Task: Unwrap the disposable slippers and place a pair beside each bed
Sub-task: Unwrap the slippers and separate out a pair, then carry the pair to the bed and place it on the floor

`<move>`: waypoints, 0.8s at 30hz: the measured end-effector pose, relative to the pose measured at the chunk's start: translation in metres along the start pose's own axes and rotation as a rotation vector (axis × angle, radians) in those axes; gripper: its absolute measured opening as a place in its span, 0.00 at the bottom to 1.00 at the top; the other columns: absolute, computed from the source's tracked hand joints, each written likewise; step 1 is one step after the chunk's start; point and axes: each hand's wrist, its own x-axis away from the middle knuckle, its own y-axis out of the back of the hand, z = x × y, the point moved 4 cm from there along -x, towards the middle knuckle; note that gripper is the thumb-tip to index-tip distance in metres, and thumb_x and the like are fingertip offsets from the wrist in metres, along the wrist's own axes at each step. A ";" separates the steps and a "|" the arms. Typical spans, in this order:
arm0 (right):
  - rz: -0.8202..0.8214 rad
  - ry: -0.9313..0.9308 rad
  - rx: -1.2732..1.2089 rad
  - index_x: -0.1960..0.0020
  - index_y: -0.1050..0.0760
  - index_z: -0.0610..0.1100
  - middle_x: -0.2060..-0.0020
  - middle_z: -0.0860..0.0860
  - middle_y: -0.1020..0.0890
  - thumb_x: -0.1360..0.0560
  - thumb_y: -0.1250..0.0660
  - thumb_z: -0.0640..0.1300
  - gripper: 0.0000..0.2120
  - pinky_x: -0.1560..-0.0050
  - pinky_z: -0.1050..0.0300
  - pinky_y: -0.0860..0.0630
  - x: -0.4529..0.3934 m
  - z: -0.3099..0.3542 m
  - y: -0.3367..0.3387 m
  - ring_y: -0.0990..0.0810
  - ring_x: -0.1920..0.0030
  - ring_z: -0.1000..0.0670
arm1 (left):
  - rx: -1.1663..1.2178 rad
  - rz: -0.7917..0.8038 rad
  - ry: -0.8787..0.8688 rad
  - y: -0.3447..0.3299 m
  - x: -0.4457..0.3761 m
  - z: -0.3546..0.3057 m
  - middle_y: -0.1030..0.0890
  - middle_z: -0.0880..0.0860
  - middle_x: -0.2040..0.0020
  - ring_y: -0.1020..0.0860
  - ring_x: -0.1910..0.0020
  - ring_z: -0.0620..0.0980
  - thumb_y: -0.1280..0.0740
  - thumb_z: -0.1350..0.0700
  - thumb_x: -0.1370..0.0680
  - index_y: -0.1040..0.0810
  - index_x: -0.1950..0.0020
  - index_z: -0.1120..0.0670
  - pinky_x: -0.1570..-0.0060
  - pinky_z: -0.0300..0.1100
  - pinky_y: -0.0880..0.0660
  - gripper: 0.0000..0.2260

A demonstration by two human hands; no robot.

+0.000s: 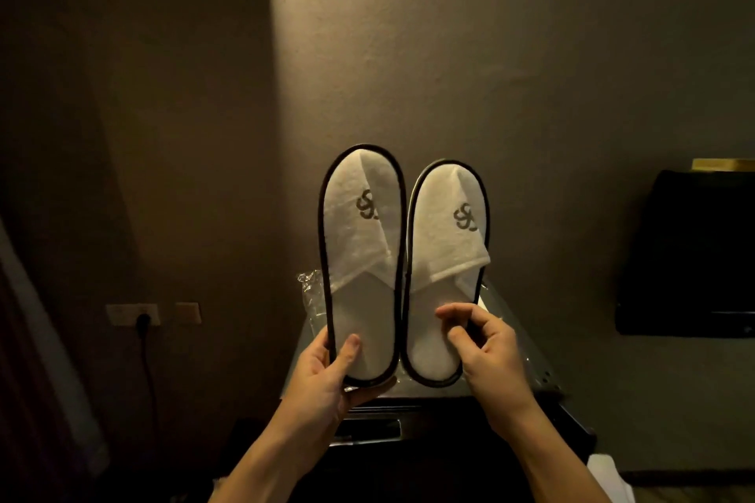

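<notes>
Two white disposable slippers with dark trim and a dark logo are held up side by side, toes upward. My left hand (331,368) grips the heel of the left slipper (359,249), thumb on its insole. My right hand (486,347) pinches the heel edge of the right slipper (447,257) with curled fingers. Crumpled clear plastic wrapping (311,290) lies on the surface behind the slippers, partly hidden by them.
A dark bedside cabinet (531,376) with a glossy top stands against the wall under the slippers. A dark flat object (690,253) sits on the wall at right. Wall sockets with a black plug (135,314) are at left. White fabric (604,470) shows at lower right.
</notes>
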 end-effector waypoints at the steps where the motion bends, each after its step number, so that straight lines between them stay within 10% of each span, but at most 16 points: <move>1: -0.001 -0.008 -0.009 0.51 0.16 0.43 0.54 0.54 0.13 0.21 0.36 0.28 0.15 0.46 0.65 0.20 0.002 0.000 -0.002 0.15 0.51 0.56 | 0.014 -0.005 0.002 0.001 0.001 0.000 0.14 0.55 0.45 0.17 0.43 0.58 0.34 0.58 0.23 0.21 0.39 0.51 0.48 0.61 0.18 0.13; 15: -0.033 -0.063 0.110 0.50 0.17 0.44 0.54 0.52 0.14 0.21 0.34 0.31 0.11 0.39 0.41 0.20 0.048 0.008 -0.009 0.17 0.50 0.52 | 0.013 0.119 0.104 0.002 0.017 0.024 0.14 0.56 0.43 0.15 0.46 0.57 0.35 0.57 0.23 0.24 0.35 0.55 0.53 0.56 0.16 0.17; 24: -0.221 0.023 0.269 0.53 0.23 0.50 0.57 0.57 0.19 0.35 0.16 0.41 0.19 0.53 0.63 0.24 0.107 0.018 0.033 0.21 0.54 0.57 | 0.031 0.218 0.151 -0.031 0.047 0.067 0.15 0.59 0.42 0.16 0.43 0.60 0.34 0.58 0.25 0.22 0.36 0.55 0.43 0.62 0.20 0.17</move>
